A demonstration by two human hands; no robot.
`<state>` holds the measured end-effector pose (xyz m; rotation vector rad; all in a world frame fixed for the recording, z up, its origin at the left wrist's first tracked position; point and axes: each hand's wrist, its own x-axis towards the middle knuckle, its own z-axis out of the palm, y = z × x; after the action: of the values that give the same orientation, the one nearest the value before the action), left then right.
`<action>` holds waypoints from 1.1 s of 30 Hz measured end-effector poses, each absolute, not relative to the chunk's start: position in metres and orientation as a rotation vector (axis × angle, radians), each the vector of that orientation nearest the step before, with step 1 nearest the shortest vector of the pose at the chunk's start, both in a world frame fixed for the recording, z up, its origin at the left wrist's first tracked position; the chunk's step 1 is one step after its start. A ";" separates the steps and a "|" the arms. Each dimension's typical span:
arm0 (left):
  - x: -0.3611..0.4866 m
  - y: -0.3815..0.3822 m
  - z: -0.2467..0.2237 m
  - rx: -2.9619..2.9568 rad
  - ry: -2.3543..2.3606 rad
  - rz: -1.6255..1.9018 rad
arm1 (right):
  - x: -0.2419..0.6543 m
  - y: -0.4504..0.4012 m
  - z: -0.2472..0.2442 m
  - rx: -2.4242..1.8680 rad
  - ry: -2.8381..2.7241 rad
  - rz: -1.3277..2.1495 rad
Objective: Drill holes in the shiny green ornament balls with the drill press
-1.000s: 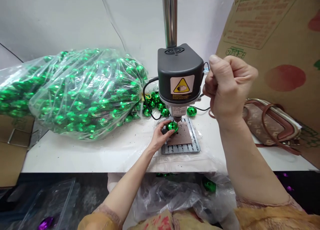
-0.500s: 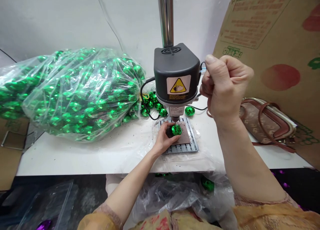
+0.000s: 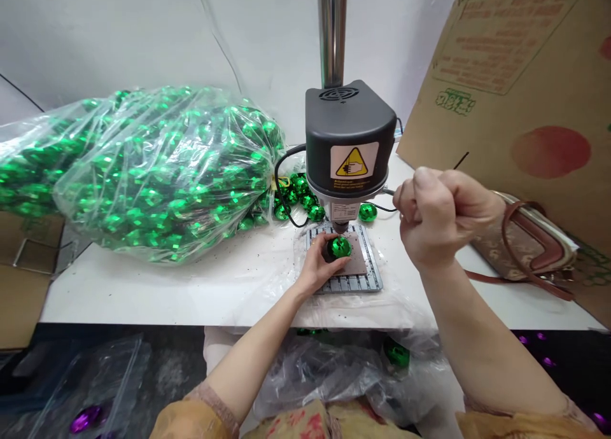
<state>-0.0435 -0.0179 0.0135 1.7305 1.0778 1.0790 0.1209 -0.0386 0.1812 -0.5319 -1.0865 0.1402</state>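
Note:
Under the chuck of a black drill press (image 3: 351, 133), my left hand (image 3: 321, 261) pinches a shiny green faceted ball (image 3: 340, 247). The ball rests over a brown board (image 3: 358, 261) on the slotted metal base (image 3: 375, 280). Right of the drill head, my right hand (image 3: 442, 216) is closed round the machine's lever (image 3: 389, 191), of which a thin rod shows at the fingers and a dark end sticks up behind the hand. Whether the drill bit touches the ball is too small to tell.
A clear bag of green balls (image 3: 167, 178) lies at the left, with loose green balls (image 3: 298, 194) beside it. A handbag (image 3: 529, 242) and a large cardboard box (image 3: 515, 108) stand at the right. Plastic sheeting (image 3: 324, 369) hangs below the table's front edge.
My right hand has moved down with the lever, from beside the drill head's upper part to its lower part. The view has shifted slightly. My left hand still holds the green ball.

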 end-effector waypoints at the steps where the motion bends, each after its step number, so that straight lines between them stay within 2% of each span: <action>1: -0.044 -0.018 0.013 1.729 1.075 1.082 | 0.120 -0.039 0.177 -0.523 -1.087 0.123; 33: -0.046 -0.015 0.002 1.720 0.996 1.122 | 0.129 -0.032 0.126 -0.179 -1.292 -0.092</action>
<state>-0.0459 -0.0147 0.0021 1.7196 0.9956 1.1219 0.1290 -0.0322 0.1264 -0.1789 -1.2920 -0.0918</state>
